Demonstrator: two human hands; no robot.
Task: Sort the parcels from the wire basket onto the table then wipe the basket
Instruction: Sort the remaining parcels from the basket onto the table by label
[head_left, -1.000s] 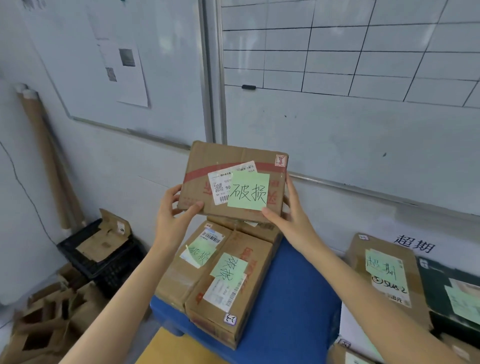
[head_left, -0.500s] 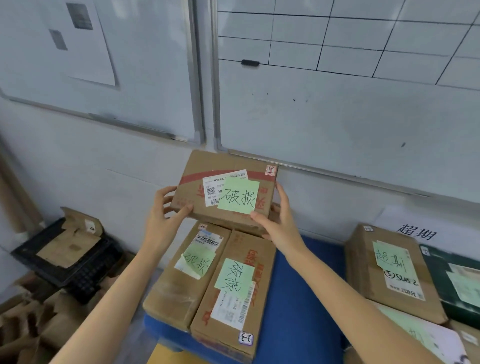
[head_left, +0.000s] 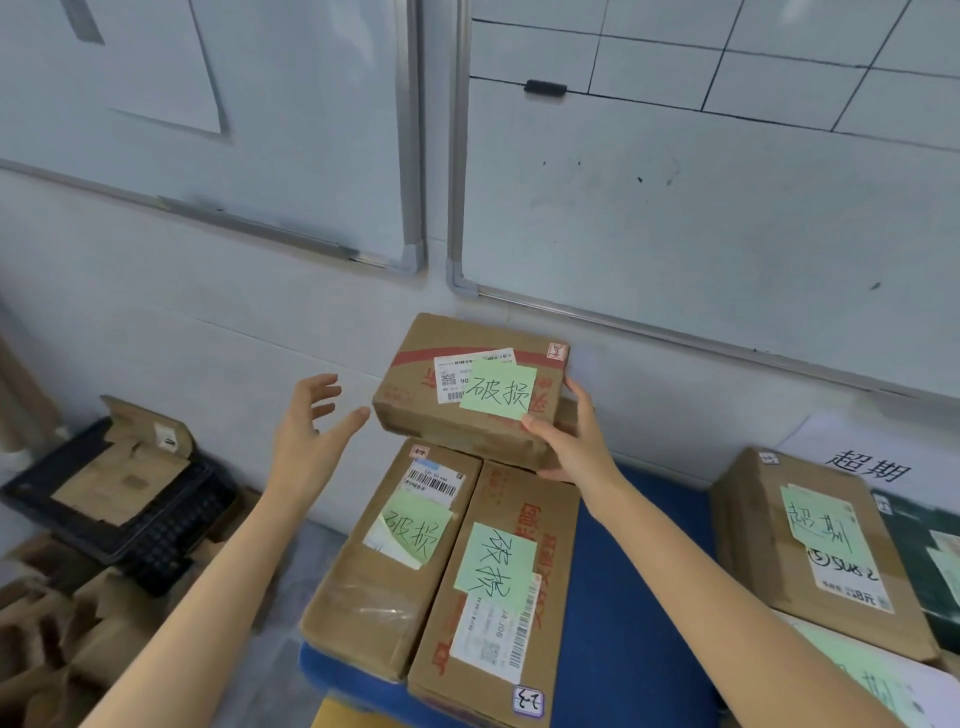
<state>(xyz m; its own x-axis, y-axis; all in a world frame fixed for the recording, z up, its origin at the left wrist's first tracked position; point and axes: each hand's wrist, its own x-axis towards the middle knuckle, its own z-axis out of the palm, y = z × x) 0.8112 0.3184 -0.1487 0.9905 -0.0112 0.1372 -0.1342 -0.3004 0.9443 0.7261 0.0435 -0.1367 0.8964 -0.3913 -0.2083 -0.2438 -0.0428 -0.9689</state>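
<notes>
**Handling of the small parcel (head_left: 470, 387) with the green note**

We see the small parcel above the far ends of two longer parcels (head_left: 384, 561) that lie side by side on the blue table (head_left: 634, 597). Whether it already rests on them we cannot tell. The right hand (head_left: 571, 441) grips its right end, with the thumb on the top face just beside the green note (head_left: 498, 389) and the other fingers curled under. The left hand (head_left: 311, 431) is open with fingers spread. Its thumb tip is just beside the left end, and it holds nothing. The wire basket is not in view.

We judge the box to be light, because one hand at one end seems enough to hold it almost level. The cardboard looks stiff but worn, with creased edges. The note reads 破损, "damaged", and a small glass mark (head_left: 556, 351) sits in the top corner, so we would not squeeze the walls. The taped faces may be slippery. The best hold, in our opinion, is at the two short ends, with palms against the walls and fingers under the bottom edge. This is away from the paper labels, which can tear or slide. Well apart to the right stands another parcel (head_left: 810, 535) with a note 超期, so the groups should stay separate
</notes>
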